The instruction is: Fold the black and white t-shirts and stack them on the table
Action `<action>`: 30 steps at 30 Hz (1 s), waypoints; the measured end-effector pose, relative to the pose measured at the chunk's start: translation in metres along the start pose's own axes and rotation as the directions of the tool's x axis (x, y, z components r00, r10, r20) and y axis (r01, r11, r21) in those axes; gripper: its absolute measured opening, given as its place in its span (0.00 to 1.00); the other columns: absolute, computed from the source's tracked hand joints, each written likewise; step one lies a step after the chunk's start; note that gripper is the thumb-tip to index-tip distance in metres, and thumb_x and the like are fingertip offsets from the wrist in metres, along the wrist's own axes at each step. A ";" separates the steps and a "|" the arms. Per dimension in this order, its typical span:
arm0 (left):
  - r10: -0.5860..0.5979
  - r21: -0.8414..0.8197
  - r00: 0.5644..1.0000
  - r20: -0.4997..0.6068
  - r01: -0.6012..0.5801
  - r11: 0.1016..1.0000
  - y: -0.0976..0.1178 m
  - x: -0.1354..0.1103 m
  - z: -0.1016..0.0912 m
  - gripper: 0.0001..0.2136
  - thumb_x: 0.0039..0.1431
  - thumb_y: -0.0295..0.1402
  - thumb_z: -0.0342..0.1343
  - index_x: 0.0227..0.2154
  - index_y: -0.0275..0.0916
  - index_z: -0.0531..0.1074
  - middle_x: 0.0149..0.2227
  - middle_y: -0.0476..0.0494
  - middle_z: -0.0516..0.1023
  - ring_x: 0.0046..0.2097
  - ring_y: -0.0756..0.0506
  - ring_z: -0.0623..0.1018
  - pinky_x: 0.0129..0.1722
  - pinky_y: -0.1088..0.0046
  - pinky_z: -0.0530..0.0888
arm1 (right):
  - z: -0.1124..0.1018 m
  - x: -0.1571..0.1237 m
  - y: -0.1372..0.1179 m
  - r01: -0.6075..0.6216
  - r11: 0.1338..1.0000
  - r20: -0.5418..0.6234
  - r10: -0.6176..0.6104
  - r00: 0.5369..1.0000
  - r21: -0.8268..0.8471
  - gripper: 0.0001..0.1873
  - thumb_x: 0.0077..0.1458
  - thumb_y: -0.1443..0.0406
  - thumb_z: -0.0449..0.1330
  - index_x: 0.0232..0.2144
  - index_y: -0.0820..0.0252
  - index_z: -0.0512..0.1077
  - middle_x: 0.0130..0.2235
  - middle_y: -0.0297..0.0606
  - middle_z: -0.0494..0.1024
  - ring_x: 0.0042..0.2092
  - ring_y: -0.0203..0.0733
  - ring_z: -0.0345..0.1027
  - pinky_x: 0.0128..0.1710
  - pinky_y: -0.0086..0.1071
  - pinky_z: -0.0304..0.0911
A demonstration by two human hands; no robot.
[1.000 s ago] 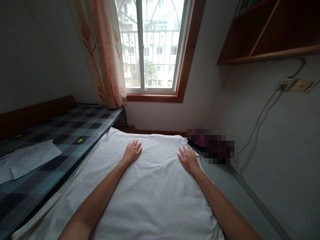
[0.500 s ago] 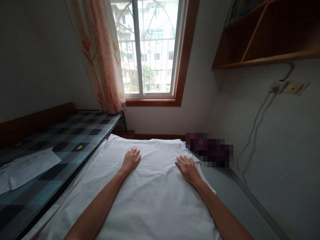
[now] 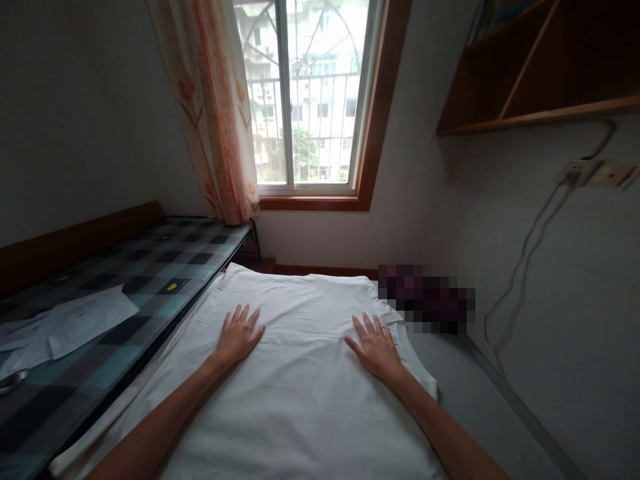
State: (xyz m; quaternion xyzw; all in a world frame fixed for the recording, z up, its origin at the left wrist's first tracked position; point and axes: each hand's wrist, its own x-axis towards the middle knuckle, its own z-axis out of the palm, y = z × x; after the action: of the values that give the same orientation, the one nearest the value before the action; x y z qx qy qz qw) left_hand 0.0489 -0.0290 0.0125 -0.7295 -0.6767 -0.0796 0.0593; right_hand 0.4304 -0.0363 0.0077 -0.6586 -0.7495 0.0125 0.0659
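Note:
A white cloth [image 3: 295, 393], lightly wrinkled, lies spread over a grey surface in front of me. On its left part my left hand [image 3: 237, 337] rests palm down, fingers spread. My right hand [image 3: 376, 345] also lies flat, close to the cloth's right edge, with its fingers apart. Neither hand grips the fabric. The cloth's far edge runs roughly straight below the window, while its right edge curves and leaves the grey surface [image 3: 480, 400] bare beside it.
A checked mattress [image 3: 200, 250] stands on the left with papers [image 3: 90, 320] on it. A pixelated dark purple item [image 3: 425, 300] sits at the far right corner. Beyond are a window [image 3: 320, 120] and a curtain [image 3: 215, 120]. A wooden shelf [image 3: 500, 100] and cables [image 3: 525, 247] are on the right wall.
My left hand has slid left and a little nearer, its fingers spreading wider. My right hand has stayed nearly in place, fingers fanned out more. The view has shifted slightly left.

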 end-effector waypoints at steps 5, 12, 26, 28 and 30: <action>-0.075 -0.011 0.991 0.108 0.076 0.997 -0.021 -0.007 -0.001 0.27 0.64 0.51 0.39 0.65 0.53 0.54 0.68 0.42 0.52 0.68 0.30 0.51 0.61 0.42 0.49 | 0.004 0.005 -0.007 -0.030 0.999 0.016 0.030 0.999 -0.020 0.38 0.60 0.41 0.41 0.66 0.48 0.52 0.69 0.42 0.47 0.69 0.59 0.33 0.64 0.55 0.33; -0.068 -0.040 0.994 0.085 0.071 0.997 -0.017 0.025 0.003 0.27 0.64 0.51 0.40 0.65 0.52 0.55 0.68 0.41 0.52 0.67 0.30 0.51 0.61 0.41 0.50 | 0.001 0.035 -0.003 -0.027 1.000 0.015 0.027 1.000 -0.010 0.38 0.60 0.42 0.42 0.66 0.49 0.52 0.69 0.43 0.47 0.69 0.58 0.35 0.63 0.55 0.34; -0.093 -0.030 0.995 0.031 0.094 0.995 -0.012 0.016 0.002 0.26 0.66 0.46 0.40 0.63 0.46 0.59 0.67 0.41 0.56 0.67 0.34 0.55 0.63 0.48 0.52 | 0.002 0.012 -0.005 0.005 1.000 -0.127 -0.007 0.992 -0.011 0.30 0.64 0.53 0.44 0.62 0.62 0.61 0.66 0.49 0.58 0.66 0.51 0.47 0.64 0.48 0.39; -0.096 -0.021 0.995 0.030 0.097 0.995 -0.011 0.014 0.002 0.26 0.66 0.46 0.40 0.63 0.46 0.59 0.67 0.41 0.57 0.67 0.34 0.54 0.63 0.49 0.52 | 0.001 0.012 -0.005 0.008 1.000 -0.101 -0.009 0.995 -0.007 0.31 0.63 0.52 0.44 0.63 0.62 0.59 0.66 0.49 0.56 0.67 0.52 0.46 0.64 0.48 0.38; -0.103 -0.021 0.994 0.037 0.104 0.994 -0.011 0.013 0.000 0.26 0.66 0.46 0.40 0.63 0.46 0.59 0.67 0.41 0.56 0.67 0.34 0.54 0.63 0.49 0.52 | -0.001 0.014 -0.005 0.011 1.000 -0.083 -0.011 0.997 -0.002 0.32 0.63 0.52 0.44 0.63 0.62 0.58 0.67 0.49 0.54 0.67 0.52 0.44 0.64 0.49 0.38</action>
State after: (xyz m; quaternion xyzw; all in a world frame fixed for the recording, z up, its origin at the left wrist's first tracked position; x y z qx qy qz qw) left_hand 0.0385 -0.0149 0.0146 -0.6954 -0.7136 -0.0773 0.0344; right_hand 0.4237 -0.0234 0.0100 -0.6545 -0.7497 -0.0157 0.0966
